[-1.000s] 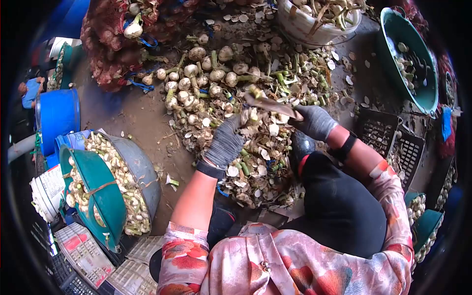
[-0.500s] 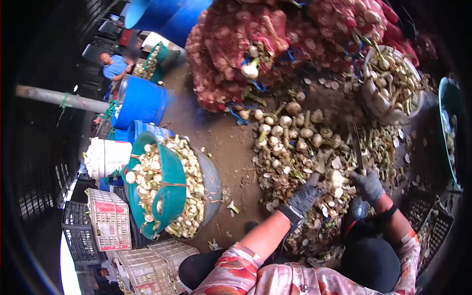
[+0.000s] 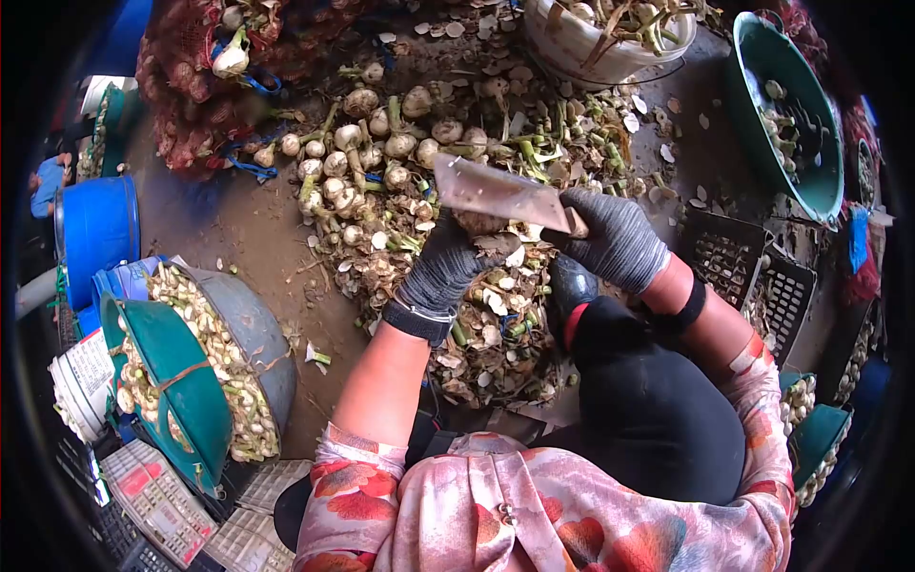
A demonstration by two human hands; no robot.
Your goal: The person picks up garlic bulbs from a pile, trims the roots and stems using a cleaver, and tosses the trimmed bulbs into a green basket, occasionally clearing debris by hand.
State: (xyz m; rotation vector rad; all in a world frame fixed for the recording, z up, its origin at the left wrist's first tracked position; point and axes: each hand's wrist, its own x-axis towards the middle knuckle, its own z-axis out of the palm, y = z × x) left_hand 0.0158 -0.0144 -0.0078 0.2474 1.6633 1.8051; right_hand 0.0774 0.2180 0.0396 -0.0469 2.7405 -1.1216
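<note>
My right hand (image 3: 615,240), in a grey knit glove, is wrapped round the handle of a cleaver (image 3: 500,195). Its broad blade points left and spans the space over my left hand (image 3: 443,267). That hand, gloved too, is closed on a garlic bulb (image 3: 481,223), mostly hidden by blade and fingers. Below and around both hands spreads a heap of garlic trimmings (image 3: 491,334), with cut stalks and papery skins. Whole garlic bulbs (image 3: 398,145) with stems lie beyond my left hand.
A white bucket (image 3: 572,48) of garlic stands ahead, a green basin (image 3: 820,181) to its right. Red mesh sacks (image 3: 181,124) are at upper left. A green tub (image 3: 195,400) and grey tub (image 3: 272,343) hold garlic at left. Black crates (image 3: 720,257) sit right of my knee.
The view has swung right and down. The cleaver, upright before, now lies across above my left hand. The garlic bulb, plainly visible between the hands before, is now largely covered.
</note>
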